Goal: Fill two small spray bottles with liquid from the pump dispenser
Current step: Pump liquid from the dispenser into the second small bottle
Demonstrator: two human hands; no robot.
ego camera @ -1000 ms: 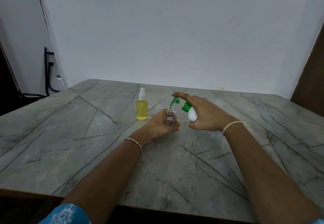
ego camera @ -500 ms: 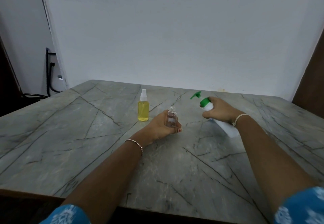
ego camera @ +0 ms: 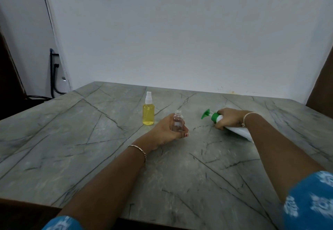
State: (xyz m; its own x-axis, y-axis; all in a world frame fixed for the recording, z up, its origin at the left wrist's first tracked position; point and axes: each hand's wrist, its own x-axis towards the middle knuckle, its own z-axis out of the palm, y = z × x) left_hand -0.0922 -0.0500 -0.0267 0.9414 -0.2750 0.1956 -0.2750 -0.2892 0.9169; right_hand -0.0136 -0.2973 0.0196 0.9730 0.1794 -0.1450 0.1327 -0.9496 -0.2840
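Centrally, the left hand (ego camera: 166,130) curled round the uncapped bottle (ego camera: 177,124); at its three o'clock, the right hand (ego camera: 228,119) gripped the tilted dispenser (ego camera: 236,131).

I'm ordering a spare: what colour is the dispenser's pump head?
Green. The pump head sits on a white dispenser; the head view shows it.

There are 2 small spray bottles: 1 yellow bottle (ego camera: 148,114) at 11 o'clock and 1 clear bottle (ego camera: 177,123) at 12 o'clock. There is 1 pump dispenser (ego camera: 215,117) at 1 o'clock. There are 2 hands, a left hand (ego camera: 166,130) and a right hand (ego camera: 228,119). There is 1 gold bracelet (ego camera: 139,149), 1 pale bracelet (ego camera: 249,115) and 1 bench (ego camera: 72,139).
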